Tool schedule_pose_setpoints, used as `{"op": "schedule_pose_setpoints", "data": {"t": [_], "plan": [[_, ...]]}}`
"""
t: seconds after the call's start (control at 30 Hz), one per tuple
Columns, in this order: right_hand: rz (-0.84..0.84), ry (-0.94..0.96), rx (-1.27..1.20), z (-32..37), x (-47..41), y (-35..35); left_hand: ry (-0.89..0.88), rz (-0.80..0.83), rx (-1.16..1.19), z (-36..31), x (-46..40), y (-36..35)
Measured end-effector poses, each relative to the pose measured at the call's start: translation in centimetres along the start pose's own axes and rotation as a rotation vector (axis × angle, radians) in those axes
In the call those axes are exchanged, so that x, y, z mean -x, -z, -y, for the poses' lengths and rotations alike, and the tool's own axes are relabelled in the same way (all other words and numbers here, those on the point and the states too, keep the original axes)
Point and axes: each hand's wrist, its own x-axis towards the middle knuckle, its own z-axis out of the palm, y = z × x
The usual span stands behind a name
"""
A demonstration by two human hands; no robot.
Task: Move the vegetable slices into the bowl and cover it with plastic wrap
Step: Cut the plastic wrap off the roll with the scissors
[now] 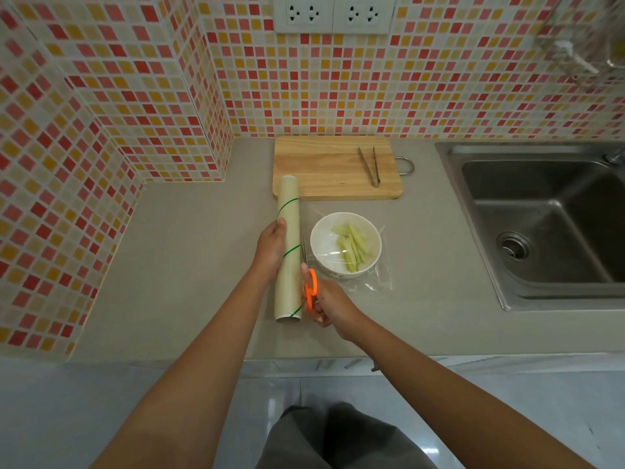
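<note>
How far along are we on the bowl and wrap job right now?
Done: the vegetable slices sit in the white bowl, the cutting board holds only tongs, and a sheet of plastic wrap lies over the bowl. In hand: the left hand holds the wrap roll while the right hand works orange scissors beside it. Left: finish the cut, then tuck the wrap around the bowl.

Home kitchen: tiled wall (135,96), sink (541,214), countertop (189,265).

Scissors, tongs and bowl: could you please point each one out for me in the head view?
scissors (311,286), head view, on the orange handle loop.
tongs (369,165), head view, between its metal arms.
bowl (320,231), head view, on the white left rim.
</note>
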Motion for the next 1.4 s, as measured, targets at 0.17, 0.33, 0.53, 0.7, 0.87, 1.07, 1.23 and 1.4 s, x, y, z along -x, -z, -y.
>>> {"op": "schedule_pose_setpoints", "data": {"t": [0.17,0.33,0.53,0.7,0.87,1.07,1.23,1.4], "plan": [[0.008,0.065,-0.016,0.4,-0.7,0.3,0.005,-0.011,0.009,-0.2,-0.3,0.2],[-0.008,0.04,-0.008,1.3,-1.6,0.3,0.031,0.004,0.01,-0.3,-0.3,0.3],[-0.045,0.043,0.015,2.2,-2.5,0.5,0.031,0.002,0.014,-0.7,-0.4,0.2],[-0.072,0.03,0.038,3.5,-3.4,0.7,0.058,0.013,0.026,-0.7,-0.4,0.3],[-0.082,0.005,0.029,4.6,-4.3,0.9,0.056,0.024,0.039,-1.0,-0.4,0.2],[-0.101,0.01,0.019,5.6,-5.2,1.0,0.037,0.025,0.026,-0.9,-0.3,0.4],[-0.106,-0.002,0.028,6.5,-5.8,0.9,0.032,0.022,0.046,-0.9,-0.3,0.7],[-0.13,-0.001,0.085,8.1,-6.2,1.1,0.022,0.02,0.06,-1.3,-0.2,0.9]]}}
